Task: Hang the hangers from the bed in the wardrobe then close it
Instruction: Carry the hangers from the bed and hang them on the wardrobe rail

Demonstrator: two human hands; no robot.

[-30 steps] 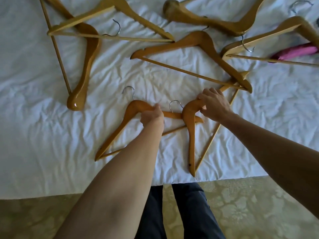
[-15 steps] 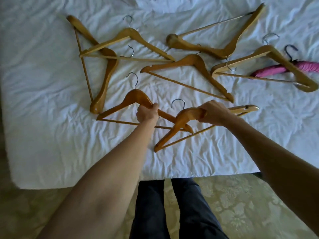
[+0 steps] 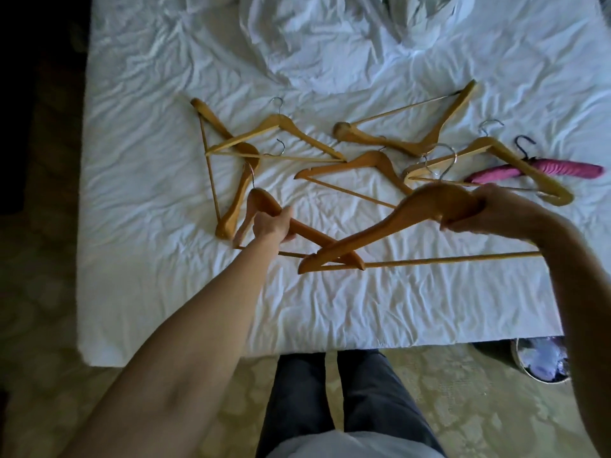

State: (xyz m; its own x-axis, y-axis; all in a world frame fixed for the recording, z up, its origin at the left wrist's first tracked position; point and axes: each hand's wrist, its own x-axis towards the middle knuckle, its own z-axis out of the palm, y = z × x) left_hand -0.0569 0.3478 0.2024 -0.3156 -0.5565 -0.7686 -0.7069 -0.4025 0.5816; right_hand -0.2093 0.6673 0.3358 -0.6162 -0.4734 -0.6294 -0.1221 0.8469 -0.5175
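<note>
At the centre of the frame, two wooden hangers that lay on the white bed sheet (image 3: 158, 292) a second ago have been lifted clear, the left hanger (image 3: 264, 206) gripped by the left hand (image 3: 272, 226) and the right hanger (image 3: 429, 206) by the right hand (image 3: 489, 209). Five wooden hangers (image 3: 373, 163) and a pink padded hanger (image 3: 562, 168) are left in the upper half, so carrying to the unseen wardrobe is judged next. No writing can be read.

Both bare arms reach forward. The left hand (image 3: 272, 226) has its fingers curled around a wooden hanger (image 3: 264, 206); the right hand (image 3: 489, 209) grips another hanger (image 3: 396, 223), raised higher.
</note>
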